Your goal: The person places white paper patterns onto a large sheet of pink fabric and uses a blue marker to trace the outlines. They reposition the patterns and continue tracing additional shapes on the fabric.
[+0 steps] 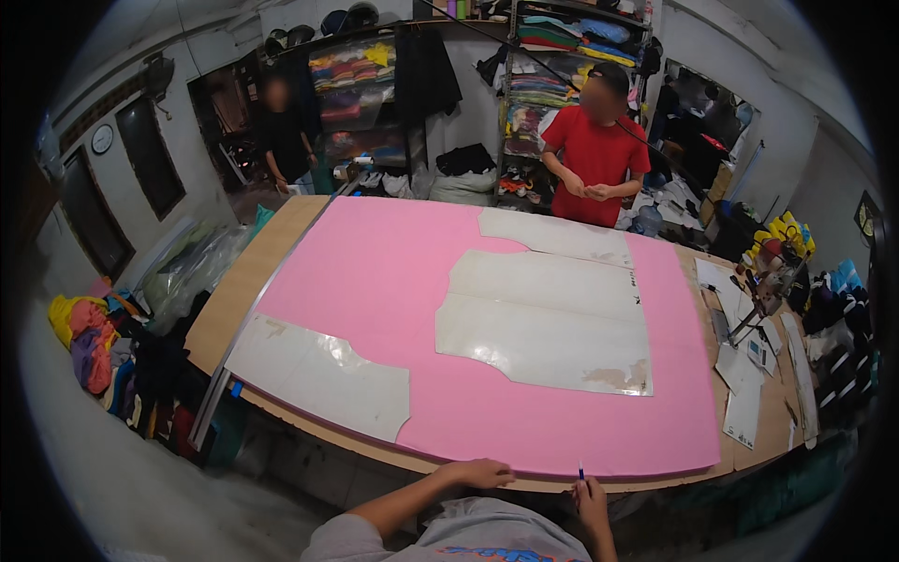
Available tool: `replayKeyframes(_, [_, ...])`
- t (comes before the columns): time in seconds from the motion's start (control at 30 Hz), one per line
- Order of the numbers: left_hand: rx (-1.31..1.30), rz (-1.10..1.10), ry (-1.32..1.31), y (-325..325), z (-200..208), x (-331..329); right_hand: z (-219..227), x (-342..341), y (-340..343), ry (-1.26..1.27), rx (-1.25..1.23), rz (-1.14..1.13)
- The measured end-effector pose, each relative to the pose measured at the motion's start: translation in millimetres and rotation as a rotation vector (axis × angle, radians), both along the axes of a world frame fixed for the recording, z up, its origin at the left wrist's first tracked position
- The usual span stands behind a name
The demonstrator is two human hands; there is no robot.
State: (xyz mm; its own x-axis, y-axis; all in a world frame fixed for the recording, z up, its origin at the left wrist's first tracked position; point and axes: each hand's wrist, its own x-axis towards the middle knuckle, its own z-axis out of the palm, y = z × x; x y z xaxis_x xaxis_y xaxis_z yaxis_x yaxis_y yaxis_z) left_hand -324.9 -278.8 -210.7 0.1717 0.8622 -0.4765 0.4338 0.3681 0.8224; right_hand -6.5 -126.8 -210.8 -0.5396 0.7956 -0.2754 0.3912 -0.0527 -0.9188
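Observation:
A large layered sheet of pink fabric (552, 431) covers most of the table. My left hand (482, 473) lies at its near edge with fingers stretched to the right, holding nothing that shows. To the right, my right hand (591, 501) is closed around a slim pen (581, 471), its tip pointing up and away over the fabric's near edge. A big white body-shaped pattern piece (543, 323) rests on the middle right of the cloth. Another white pattern piece (318, 375) lies at the near left, and a third pattern piece (557, 236) lies along the far edge.
A metal rail (245, 332) runs along the table's left side. On the brown table end (744, 450) at right are pattern scraps, a calculator (757, 352) and tools. A person in a red shirt (599, 159) stands across the table; another person (286, 140) stands far left.

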Motion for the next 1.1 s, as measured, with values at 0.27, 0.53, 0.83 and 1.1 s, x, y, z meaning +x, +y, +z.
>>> replayKeyframes(0.27, [0.430,0.247,-0.399,71,70,75,111,-90,5,0.453,0.107,-0.065])
replayKeyframes(0.53, [0.370,0.375,-0.376,66,71,93,96,-82,2,0.508,0.070,-0.196])
replayKeyframes(0.83, [0.339,0.417,-0.379,63,70,95,106,-73,9,0.432,-0.045,-0.163])
replayKeyframes(1.1, [0.311,0.378,-0.411,66,79,92,116,-65,22,0.351,-0.040,-0.087])
